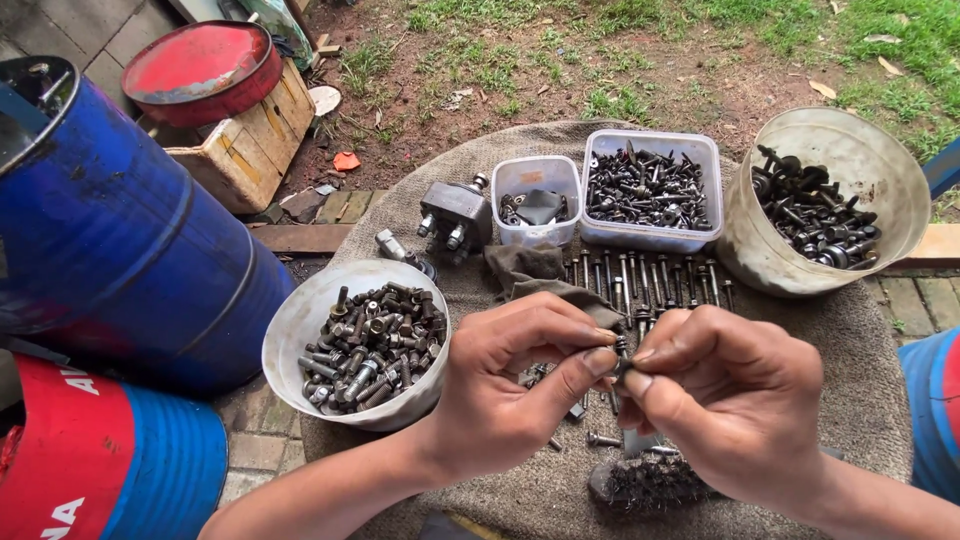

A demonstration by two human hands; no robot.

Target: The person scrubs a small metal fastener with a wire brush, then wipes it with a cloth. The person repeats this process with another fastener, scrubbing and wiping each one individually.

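Both hands meet over a sackcloth-covered table [850,330]: the left hand [510,385] and right hand [730,395] pinch a small bolt [620,362] between fingertips. A white bowl [300,320] of bolts sits just left, a wire brush [645,483] below

Blue drum [120,230] with red lid [200,60], white bowl [300,320] of grey bolts [375,345], brown burlap [860,380], green grass [900,30].

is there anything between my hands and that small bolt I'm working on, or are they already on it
Nothing visible stands between them. The left hand and right hand meet at the small bolt, fingertips pinching it from both sides above the burlap cloth. The bowl of bolts sits off to the left, clear of both hands.
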